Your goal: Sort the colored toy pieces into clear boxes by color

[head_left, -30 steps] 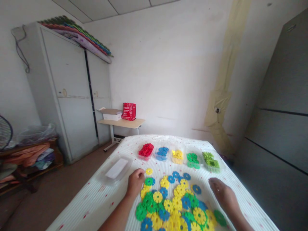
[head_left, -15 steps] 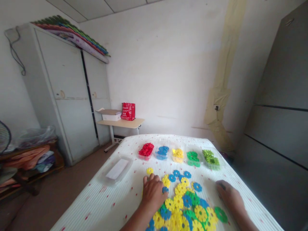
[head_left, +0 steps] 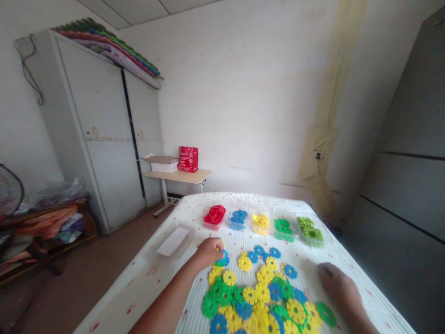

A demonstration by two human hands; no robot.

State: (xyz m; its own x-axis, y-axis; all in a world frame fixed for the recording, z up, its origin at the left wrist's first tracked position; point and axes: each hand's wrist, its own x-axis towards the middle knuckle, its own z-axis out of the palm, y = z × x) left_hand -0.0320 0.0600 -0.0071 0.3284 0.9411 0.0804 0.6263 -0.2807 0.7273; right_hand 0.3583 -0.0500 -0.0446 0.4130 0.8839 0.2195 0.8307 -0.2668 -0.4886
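Left hand [head_left: 209,250] is bunching its fingertips at a blue disc [head_left: 225,256], lower middle of frame, can't tell if it's gripping. Right hand [head_left: 342,285] is curling loosely, lower right, contents unclear. Looks like they're handling loose discs [head_left: 262,293] singly, so a light pinch is probably making sense.

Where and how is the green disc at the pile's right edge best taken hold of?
Probably pinch the green disc by its right rim, coming from the right: it lies flat, yellow discs crowd its left side, and the right hand is nearest its outer edge.

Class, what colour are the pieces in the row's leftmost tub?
The pieces are red, best seen in the head view.
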